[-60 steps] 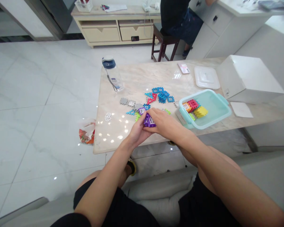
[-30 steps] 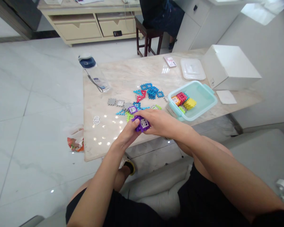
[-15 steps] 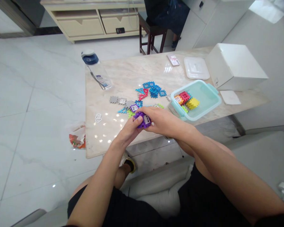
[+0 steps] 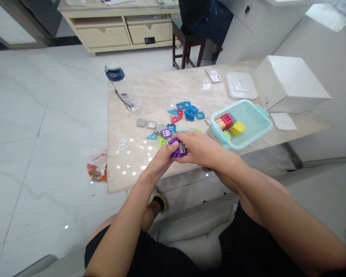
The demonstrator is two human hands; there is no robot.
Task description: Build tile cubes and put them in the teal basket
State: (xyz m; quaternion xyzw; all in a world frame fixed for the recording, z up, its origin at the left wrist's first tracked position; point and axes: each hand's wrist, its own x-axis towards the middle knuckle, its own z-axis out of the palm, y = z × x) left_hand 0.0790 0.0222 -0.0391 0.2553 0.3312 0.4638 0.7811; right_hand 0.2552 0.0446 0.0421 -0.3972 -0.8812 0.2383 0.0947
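Purple plastic block (image 4: 178,149) sits right at the middle of the frame, over the near edge of the table, and both hands have it. Left hand (image 4: 162,156) pinches it with the thumb on top, right hand (image 4: 196,148) wraps the far and right sides, so the grip is narrow and snug on both. Can't tell how well the toothed edges mesh, since fingers cover most of it.

If it were me, I'd line the teeth up first, then squeeze evenly from both sides; leaning on one corner would probably pop another loose. Thumb pressure near the seam, not on the white window insert, seems safer.

Marble-look table (image 4: 154,86) takes up the centre: blue pieces (image 4: 191,112) and red pieces (image 4: 177,116) just beyond the hands, grey pieces (image 4: 142,122) a bit left. Teal tub (image 4: 255,117) with more pieces is centre right, a bottle (image 4: 123,90) upper left of the tabletop, a white box (image 4: 295,80) upper right. Somebody's on a dark stool (image 4: 188,40) at the top, beside a cream cabinet (image 4: 102,37). Shiny pale tiles (image 4: 25,104) down the left.
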